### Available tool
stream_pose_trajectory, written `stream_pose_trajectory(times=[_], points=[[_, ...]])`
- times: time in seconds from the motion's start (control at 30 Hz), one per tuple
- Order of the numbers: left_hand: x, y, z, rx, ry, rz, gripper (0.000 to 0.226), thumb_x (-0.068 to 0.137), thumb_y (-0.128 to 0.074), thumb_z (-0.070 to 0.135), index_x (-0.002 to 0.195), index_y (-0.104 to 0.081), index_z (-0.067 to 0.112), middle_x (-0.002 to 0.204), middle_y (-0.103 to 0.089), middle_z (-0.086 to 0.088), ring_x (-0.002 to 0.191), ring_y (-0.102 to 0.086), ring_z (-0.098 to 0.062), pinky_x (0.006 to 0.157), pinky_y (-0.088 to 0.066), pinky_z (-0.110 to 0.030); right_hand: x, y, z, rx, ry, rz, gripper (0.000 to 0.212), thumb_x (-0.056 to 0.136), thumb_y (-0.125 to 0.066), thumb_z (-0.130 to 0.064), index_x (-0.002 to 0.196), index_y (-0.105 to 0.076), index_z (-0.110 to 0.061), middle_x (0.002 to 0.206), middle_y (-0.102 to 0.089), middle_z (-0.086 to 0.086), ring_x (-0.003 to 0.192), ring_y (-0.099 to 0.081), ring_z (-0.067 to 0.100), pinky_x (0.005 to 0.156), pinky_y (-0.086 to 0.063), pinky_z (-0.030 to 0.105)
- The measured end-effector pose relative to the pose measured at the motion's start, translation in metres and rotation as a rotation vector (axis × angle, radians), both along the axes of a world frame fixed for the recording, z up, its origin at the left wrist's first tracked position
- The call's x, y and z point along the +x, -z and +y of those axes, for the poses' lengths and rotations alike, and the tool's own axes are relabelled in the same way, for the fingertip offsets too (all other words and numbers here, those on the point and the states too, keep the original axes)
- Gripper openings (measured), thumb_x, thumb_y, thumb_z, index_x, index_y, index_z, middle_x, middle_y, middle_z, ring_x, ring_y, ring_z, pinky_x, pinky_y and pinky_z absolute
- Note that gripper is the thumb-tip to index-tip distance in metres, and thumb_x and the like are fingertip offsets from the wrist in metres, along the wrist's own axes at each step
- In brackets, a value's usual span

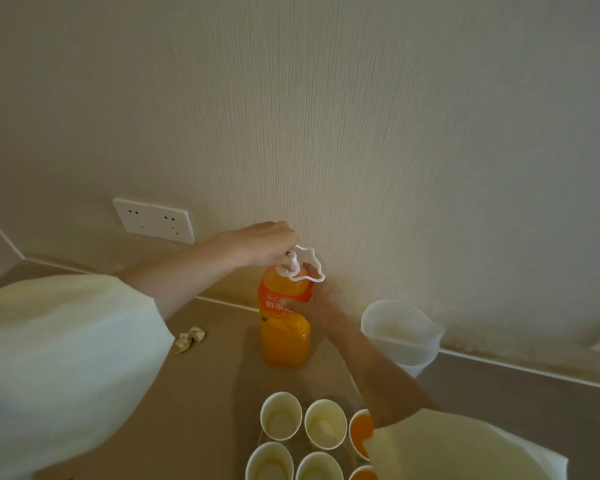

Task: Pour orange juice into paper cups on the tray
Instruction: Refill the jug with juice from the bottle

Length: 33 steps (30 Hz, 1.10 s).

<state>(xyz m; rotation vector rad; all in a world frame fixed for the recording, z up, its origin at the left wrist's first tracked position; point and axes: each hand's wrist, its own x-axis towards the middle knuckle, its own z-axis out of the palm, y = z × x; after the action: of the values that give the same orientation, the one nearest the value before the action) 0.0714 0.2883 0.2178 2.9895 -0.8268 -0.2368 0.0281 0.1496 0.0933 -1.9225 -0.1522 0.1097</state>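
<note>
Though mostly empty, cups (280, 415) (bottle (284, 341) near-full)

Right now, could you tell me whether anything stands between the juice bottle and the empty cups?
Nothing visible does: bare counter lies between bottle and empty cups. The right sleeve only overlaps the filled cups beside them.

I see the orange plastic juice bottle (284, 327) between my hands: left hand (264, 245) on its top, right hand (312, 303) round its right side. Translucent white plastic jug (400, 332): right of right hand. White paper cups (280, 415): nearer me than both hands. Crumpled brown paper wad (190, 338): left of bottle, below left forearm.
</note>
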Motion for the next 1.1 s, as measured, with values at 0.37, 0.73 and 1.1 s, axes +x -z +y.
stream_pose_trajectory(times=[0.37,0.73,1.1], points=[[-0.016,-0.005,-0.011,0.037,-0.206,-0.096,0.037,0.101,-0.035,0.040,0.104,-0.062,0.015,0.074,-0.050,-0.002,0.078,-0.055,-0.024,0.064,-0.040,-0.032,-0.004,-0.002,-0.008,0.058,-0.048,0.028,0.060,0.083,-0.075,-0.006,0.136,-0.047,-0.012,0.118,-0.056,-0.004,0.088,-0.061,-0.011,0.070,-0.048,0.003],[-0.019,0.003,-0.005,-0.021,-0.174,-0.093,0.029,0.087,-0.064,0.033,0.108,-0.061,0.013,0.101,-0.059,-0.002,0.088,-0.056,-0.020,0.069,-0.043,-0.033,-0.001,-0.005,-0.004,-0.002,-0.041,-0.025,0.070,0.079,-0.081,-0.021,0.139,-0.045,-0.021,0.133,-0.057,-0.002,0.111,-0.053,0.006,0.087,-0.046,0.014],[-0.022,0.012,0.002,-0.180,-0.196,-0.116,0.020,0.091,-0.059,0.030,0.094,-0.062,0.011,0.091,-0.057,-0.002,0.077,-0.051,-0.017,0.066,-0.041,-0.030,-0.002,-0.005,-0.004,-0.021,-0.032,-0.014,0.071,0.080,-0.079,-0.023,0.140,-0.042,-0.024,0.135,-0.056,-0.003,0.116,-0.053,0.010,0.081,-0.046,0.010]])
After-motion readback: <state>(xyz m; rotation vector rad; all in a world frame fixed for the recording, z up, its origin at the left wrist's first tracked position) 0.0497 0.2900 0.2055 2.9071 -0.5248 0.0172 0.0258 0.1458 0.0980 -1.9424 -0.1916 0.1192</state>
